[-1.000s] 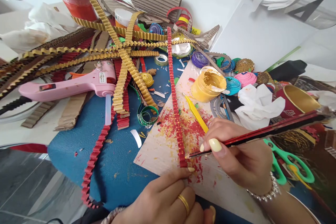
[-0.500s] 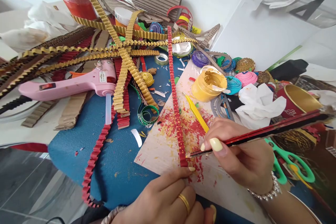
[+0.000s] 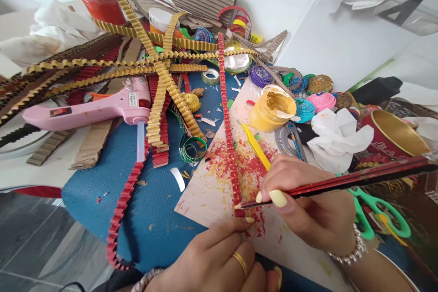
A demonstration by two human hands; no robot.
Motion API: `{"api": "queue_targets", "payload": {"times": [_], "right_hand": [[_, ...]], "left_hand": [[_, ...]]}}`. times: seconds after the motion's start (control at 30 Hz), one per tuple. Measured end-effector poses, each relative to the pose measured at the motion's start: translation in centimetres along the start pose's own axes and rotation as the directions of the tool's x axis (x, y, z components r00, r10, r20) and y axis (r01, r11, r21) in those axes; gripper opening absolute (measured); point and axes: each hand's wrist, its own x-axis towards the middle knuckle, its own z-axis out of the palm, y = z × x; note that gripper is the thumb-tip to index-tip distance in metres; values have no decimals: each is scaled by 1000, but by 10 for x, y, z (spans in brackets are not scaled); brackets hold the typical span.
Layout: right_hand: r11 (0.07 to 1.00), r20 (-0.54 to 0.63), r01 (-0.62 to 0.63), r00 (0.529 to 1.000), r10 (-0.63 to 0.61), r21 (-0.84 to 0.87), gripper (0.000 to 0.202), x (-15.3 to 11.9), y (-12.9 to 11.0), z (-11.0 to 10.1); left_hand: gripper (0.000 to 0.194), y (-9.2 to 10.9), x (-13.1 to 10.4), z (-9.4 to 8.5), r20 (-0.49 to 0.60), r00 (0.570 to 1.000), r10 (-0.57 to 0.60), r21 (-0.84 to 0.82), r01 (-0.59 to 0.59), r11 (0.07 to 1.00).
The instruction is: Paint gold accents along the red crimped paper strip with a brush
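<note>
My right hand point(image 3: 304, 200) pinches a dark red pencil-like stick point(image 3: 328, 182), its tip touching the lower part of a red corrugated strip point(image 3: 228, 123). Small yellow dots mark the strip, which runs upright across a paint-stained board point(image 3: 205, 191). My left hand point(image 3: 215, 260) lies at the strip's bottom end, fingers curled, with the index fingertip pressing there. What its other fingers hold, if anything, is hidden. An open jar of yellow paint point(image 3: 273, 108) stands beyond my right hand, beside yellow tweezers point(image 3: 255, 145).
A pink glue gun point(image 3: 92, 107) lies at left, near several gold corrugated strips point(image 3: 178, 96). Green scissors point(image 3: 383, 212), a crumpled tissue point(image 3: 337, 139) and a red cup point(image 3: 393, 134) are at right. Coiled paper discs point(image 3: 320, 101) sit behind the jar. Another red strip point(image 3: 125, 205) hangs at left.
My right hand has shifted slightly left, bringing the stick's tip from the strip's right edge onto the strip. My left hand has stayed in place.
</note>
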Motion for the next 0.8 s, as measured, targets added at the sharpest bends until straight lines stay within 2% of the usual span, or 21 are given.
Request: {"api": "queue_targets", "payload": {"times": [0.43,0.63,0.8], "right_hand": [[1000,0,3,1000,-3,-18,15,0,0,-1],[998,-71,-8,997,4,-62,16,0,0,-2],[997,-40,3,999,-6,-74,16,0,-1,-1]], "left_hand": [[46,0,-1,0,2,1000,3,10,-3,1000],[47,0,0,3,-9,1000,13,18,-13,1000],[47,-1,-1,2,-1,1000,14,11,-14,1000]]}}
